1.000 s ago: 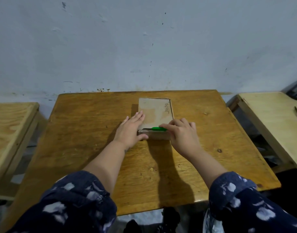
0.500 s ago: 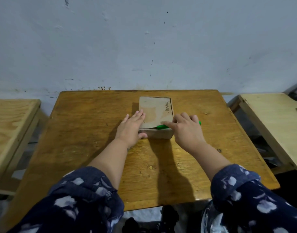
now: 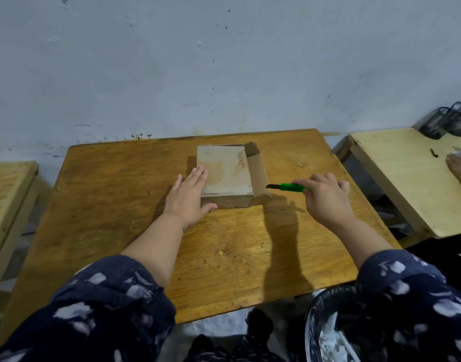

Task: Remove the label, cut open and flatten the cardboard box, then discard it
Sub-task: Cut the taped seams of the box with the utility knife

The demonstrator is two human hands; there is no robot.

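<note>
Head cam: cardboard box [image 3: 224,173] sits mid-bench [image 3: 119,205], toward far edge, right side flap [image 3: 258,169] already folded out flat. Left hand [image 3: 188,199] lies flat w/ fingers spread, palm against box's left side & near-left corner, probably pinning it so it won't slide under the blade. Right hand [image 3: 326,198] has fingers clamped on green box cutter [image 3: 289,187], blade pointing left at the flap's near edge, apparently lined up for another cut. Box not yet flat.
</note>
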